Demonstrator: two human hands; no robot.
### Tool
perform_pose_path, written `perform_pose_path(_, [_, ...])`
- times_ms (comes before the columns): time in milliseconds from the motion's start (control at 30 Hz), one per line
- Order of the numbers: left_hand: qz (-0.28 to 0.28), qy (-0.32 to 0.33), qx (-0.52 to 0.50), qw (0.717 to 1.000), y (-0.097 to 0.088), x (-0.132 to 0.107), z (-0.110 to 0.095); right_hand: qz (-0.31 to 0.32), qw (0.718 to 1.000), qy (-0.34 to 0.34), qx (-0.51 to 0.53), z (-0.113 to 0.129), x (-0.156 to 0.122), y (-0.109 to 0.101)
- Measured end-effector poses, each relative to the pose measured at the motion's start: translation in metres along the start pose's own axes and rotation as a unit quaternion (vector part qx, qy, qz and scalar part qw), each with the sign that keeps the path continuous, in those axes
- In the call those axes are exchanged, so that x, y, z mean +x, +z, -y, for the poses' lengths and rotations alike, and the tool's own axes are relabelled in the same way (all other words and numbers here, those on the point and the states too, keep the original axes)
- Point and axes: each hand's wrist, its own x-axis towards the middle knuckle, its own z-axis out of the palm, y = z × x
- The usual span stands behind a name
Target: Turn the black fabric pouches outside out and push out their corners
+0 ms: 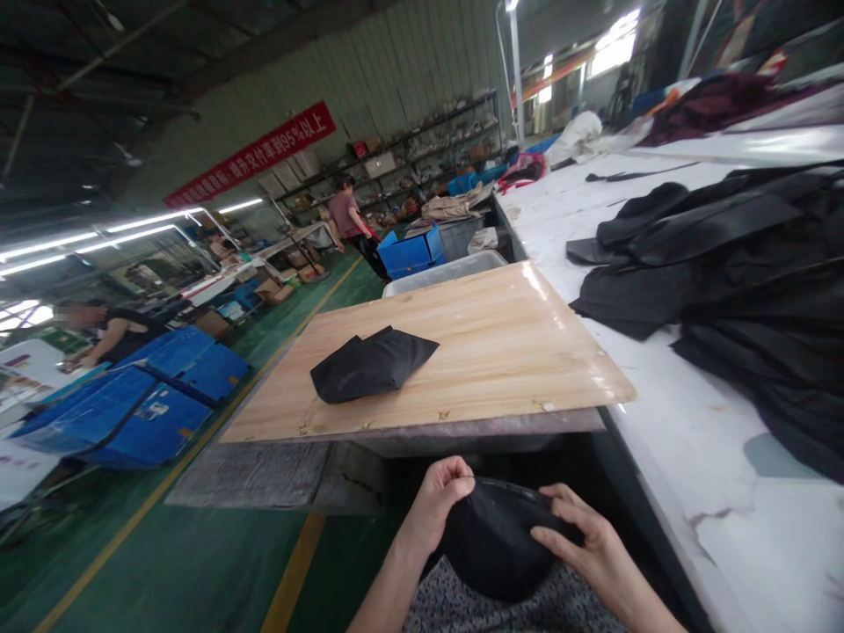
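A piece of black fabric (498,545) hangs between my two hands, low in the view and close to my body. My left hand (445,492) pinches its upper left edge between thumb and fingers. At the right side, my right hand (580,532) grips the same fabric, thumb in front and fingers along the top edge. Beyond my hands, another folded black fabric piece (373,365) lies on a wooden board (501,325).
To my right, a long white table (665,440) holds a heap of black fabric (712,255). Blue bins (164,396) stand at left on the green floor. One person (352,220) is near a blue box (412,251); another person (122,330) is at far left.
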Motion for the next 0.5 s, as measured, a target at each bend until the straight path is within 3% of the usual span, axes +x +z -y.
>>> perform_pose_path(233, [-0.001, 0.015, -0.014, 1.000, -0.010, 0.001, -0.002, -0.015, 0.987, 0.057, 0.147, 0.012, -0.001, -0.002])
perform_pose_path(400, [-0.009, 0.012, -0.008, 1.000, -0.007, 0.002, -0.003, -0.027, 0.980, 0.080, 0.179, 0.016, 0.000, -0.005])
perform_pose_path(500, [-0.011, 0.014, 0.005, 1.000, -0.006, 0.000, -0.005, -0.064, 0.979, 0.079, 0.178, 0.017, -0.001, -0.004])
